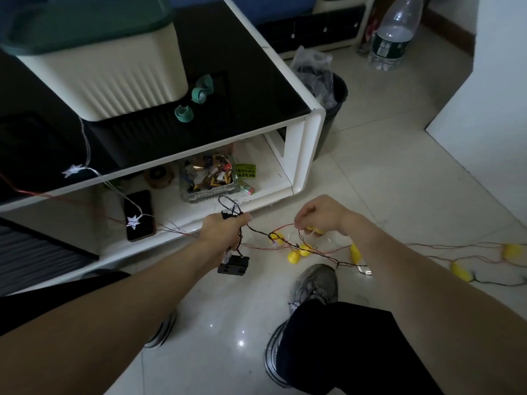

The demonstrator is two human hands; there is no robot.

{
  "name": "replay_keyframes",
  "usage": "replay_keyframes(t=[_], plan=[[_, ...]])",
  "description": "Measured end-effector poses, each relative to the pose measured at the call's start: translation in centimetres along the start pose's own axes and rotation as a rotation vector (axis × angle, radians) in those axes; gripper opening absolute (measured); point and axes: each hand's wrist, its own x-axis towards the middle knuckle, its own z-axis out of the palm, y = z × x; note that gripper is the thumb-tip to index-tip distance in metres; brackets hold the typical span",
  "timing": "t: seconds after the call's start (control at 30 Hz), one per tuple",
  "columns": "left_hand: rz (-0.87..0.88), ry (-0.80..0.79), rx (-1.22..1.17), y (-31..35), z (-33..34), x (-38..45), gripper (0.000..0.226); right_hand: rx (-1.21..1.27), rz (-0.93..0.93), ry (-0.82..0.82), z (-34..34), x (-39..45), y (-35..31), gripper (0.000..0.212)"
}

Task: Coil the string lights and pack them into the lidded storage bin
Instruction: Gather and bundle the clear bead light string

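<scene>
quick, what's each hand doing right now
Left hand: gripping the bunched string-light wire.
Right hand: pinching the red wire, a yellow bulb beneath its fingers.

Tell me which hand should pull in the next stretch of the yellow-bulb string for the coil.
Right. The right hand already pinches the wire beside the yellow bulbs, nearest the slack trailing on the floor. The left hand is busy gripping the gathered wire, with the black battery box hanging beneath it.

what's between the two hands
In the head view, a black wire spans from the left hand to the right hand, with a yellow bulb on it; bare floor behind.
</scene>
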Motion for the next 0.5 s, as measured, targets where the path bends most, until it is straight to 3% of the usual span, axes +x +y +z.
replay_keyframes(t=[0.2, 0.3, 0.37, 0.5], plan=[[0.040, -0.045, -0.020, -0.3, 0.4, -0.3, 0.033, -0.205, 0.060, -0.188, -1.3, -1.0, -4.0, 0.022], [0.067, -0.044, 0.064, 0.1, 0.4, -0.9, 0.022, -0.223, 0.044, -0.235, -1.4, -1.4, -5.0, 0.019], [0.080, -0.039, 0.143, 0.2, 0.3, -1.0, 0.027, -0.203, 0.041, -0.313, -1.4, -1.7, -5.5, 0.019], [0.074, -0.065, 0.199, 0.0, 0.1, -0.7, 0.033, -0.190, -0.036, -0.227, -1.5, -2.1, -6.1, 0.012]])
